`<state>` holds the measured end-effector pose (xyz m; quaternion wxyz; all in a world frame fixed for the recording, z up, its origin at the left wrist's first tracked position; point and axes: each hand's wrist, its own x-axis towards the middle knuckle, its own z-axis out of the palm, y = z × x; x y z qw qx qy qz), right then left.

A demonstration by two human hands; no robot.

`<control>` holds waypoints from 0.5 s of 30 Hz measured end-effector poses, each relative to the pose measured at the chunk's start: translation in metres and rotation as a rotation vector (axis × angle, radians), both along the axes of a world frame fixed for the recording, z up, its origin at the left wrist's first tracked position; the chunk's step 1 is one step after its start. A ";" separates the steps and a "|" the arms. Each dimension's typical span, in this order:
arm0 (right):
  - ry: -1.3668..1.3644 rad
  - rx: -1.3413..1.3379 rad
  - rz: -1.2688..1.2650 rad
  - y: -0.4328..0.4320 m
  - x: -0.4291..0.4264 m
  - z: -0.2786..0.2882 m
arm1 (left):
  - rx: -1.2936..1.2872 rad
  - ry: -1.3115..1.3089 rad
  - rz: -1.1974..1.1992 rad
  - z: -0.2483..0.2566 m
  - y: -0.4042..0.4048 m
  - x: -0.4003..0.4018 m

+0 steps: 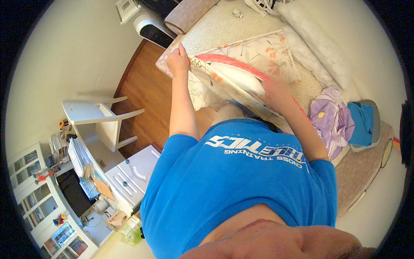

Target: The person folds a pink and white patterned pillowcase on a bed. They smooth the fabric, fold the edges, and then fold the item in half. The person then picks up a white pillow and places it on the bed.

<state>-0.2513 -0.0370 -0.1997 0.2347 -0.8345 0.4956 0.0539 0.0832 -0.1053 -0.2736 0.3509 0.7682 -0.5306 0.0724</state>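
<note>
My left hand (178, 62) is closed around one end of a cream fabric cover (223, 77) with an orange floral print. A coral-pink band (233, 62) runs along its raised opening. White material (237, 75), perhaps a pillow or an insert, shows inside. At the other end, my right hand (278, 94) grips the cover near this white material; its fingertips are partly hidden. Beyond the cover, a pillow (255, 51) in a matching floral print lies flat on a cream textured cover (207, 39).
A crumpled lilac cloth (331, 119) and a blue cloth (360, 123) lie to the right. White padded rolls (317, 45) rest along the wall. At the left stand a white chair (97, 113) and a white desk (132, 174) with papers. A beige bolster (190, 16) is ahead.
</note>
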 end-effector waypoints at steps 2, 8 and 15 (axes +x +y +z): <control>-0.047 0.043 -0.081 0.013 -0.021 -0.017 | 0.202 0.025 0.049 -0.007 0.005 0.003; -0.251 -0.036 -0.220 0.049 -0.067 -0.023 | 0.394 0.078 0.118 -0.061 0.036 0.015; -0.322 0.008 -0.252 0.050 -0.096 0.011 | 0.354 0.067 0.144 -0.068 0.039 0.024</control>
